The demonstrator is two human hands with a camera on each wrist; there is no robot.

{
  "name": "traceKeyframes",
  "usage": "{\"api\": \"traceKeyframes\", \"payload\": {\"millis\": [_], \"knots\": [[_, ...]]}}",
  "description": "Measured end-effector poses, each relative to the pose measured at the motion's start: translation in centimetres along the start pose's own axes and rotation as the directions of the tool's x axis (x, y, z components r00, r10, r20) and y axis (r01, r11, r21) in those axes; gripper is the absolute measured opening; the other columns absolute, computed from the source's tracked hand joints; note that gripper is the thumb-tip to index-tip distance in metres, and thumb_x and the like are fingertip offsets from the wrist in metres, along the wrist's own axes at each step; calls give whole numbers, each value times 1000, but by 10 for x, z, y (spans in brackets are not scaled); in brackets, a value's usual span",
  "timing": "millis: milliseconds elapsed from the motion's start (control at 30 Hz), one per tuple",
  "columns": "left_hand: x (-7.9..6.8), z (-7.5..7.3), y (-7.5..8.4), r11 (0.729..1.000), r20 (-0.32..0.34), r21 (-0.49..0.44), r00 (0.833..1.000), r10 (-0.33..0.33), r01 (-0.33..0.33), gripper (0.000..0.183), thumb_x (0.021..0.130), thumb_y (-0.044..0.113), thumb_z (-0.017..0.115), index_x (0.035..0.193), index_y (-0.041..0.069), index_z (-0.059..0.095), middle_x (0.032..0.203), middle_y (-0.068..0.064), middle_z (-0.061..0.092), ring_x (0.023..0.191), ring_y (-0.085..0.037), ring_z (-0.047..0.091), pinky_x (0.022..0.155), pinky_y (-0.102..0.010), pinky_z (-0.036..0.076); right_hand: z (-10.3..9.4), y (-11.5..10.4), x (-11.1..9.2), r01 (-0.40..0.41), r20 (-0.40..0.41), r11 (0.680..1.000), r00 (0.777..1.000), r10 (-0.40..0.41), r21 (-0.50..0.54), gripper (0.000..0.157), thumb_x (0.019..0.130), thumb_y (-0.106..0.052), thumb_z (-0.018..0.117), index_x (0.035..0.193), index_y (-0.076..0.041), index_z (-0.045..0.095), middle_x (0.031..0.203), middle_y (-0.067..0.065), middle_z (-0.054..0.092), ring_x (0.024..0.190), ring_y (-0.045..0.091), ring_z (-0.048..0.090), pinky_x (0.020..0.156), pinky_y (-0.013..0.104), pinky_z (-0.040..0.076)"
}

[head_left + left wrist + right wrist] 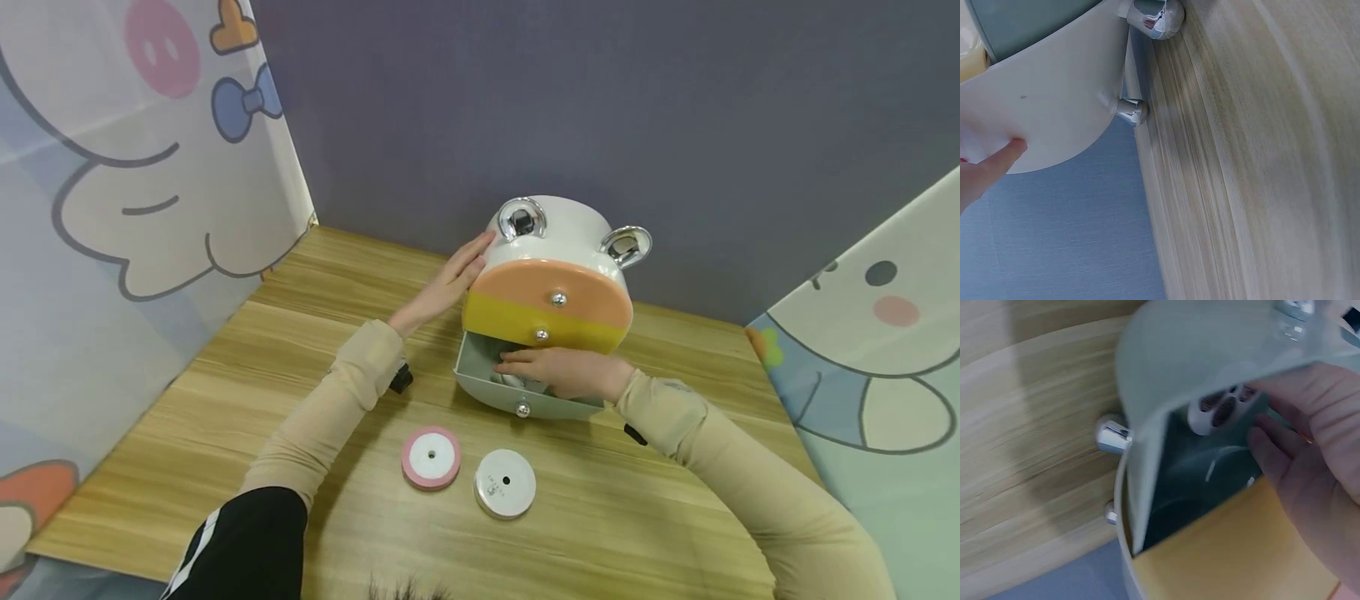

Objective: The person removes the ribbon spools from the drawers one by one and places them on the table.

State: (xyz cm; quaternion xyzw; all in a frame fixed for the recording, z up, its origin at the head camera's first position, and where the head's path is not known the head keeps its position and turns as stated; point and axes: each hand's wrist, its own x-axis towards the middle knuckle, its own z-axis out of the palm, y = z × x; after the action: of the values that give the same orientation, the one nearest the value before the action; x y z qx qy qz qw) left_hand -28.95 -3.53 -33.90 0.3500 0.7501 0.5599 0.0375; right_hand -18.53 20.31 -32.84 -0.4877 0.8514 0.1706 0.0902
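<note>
A frog-shaped mini drawer cabinet (555, 229) has a white shell and silver ring-like eyes. Its bottom pale green drawer (480, 387) is pulled out. My left hand (447, 283) rests against the shell's left side with fingers fairly straight; one fingertip (1013, 149) touches the white wall in the left wrist view. Inside the drawer, my right hand (573, 372) pinches a white spool (1210, 415) with dark oval holes, thumb and fingers at its edge. The drawer front and the hand partly hide it. A pink ribbon spool (431, 458) and a white spool (506, 483) lie flat on the table.
The orange top drawer (517, 279) and yellow middle drawer (495, 312) are closed, each with a silver knob. Short silver feet (1132, 111) hold the cabinet off the wooden table (300, 333). A grey-blue wall panel (420, 108) stands behind it, with cartoon-printed cloth on both sides.
</note>
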Motion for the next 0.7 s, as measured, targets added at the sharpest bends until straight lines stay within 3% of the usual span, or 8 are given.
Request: {"api": "traceKeyframes", "payload": {"millis": [167, 433, 700], "knots": [[6, 3, -22, 1000, -11, 1, 1000, 17, -17, 52, 109, 31, 33, 159, 29, 20, 169, 0, 10, 157, -19, 9, 127, -52, 14, 11, 0, 6, 19, -19, 985, 1000, -23, -172, 74, 88, 5, 63, 154, -19, 38, 156, 7, 45, 139, 23, 50, 103, 31, 53], [6, 3, -27, 999, -19, 3, 999, 35, -35, 59, 104, 56, 33, 158, 37, 21, 169, 1, 10, 156, -15, 9, 127, -53, 12, 19, -4, 14, 28, -26, 941, 999, -40, -337, 61, 95, -1, 60, 151, -20, 42, 154, 4, 47, 141, 22, 47, 118, 35, 40], [7, 1, -20, 1000, -21, -1, 1000, 12, -12, 52, 109, 28, 33, 160, 27, 20, 169, -5, 9, 157, -20, 8, 127, -54, 10, 18, -1, 15, 45, -84, 947, 994, -76, -319, 51, 91, 2, 64, 138, -14, 54, 143, 6, 57, 132, 22, 56, 111, 33, 46]]}}
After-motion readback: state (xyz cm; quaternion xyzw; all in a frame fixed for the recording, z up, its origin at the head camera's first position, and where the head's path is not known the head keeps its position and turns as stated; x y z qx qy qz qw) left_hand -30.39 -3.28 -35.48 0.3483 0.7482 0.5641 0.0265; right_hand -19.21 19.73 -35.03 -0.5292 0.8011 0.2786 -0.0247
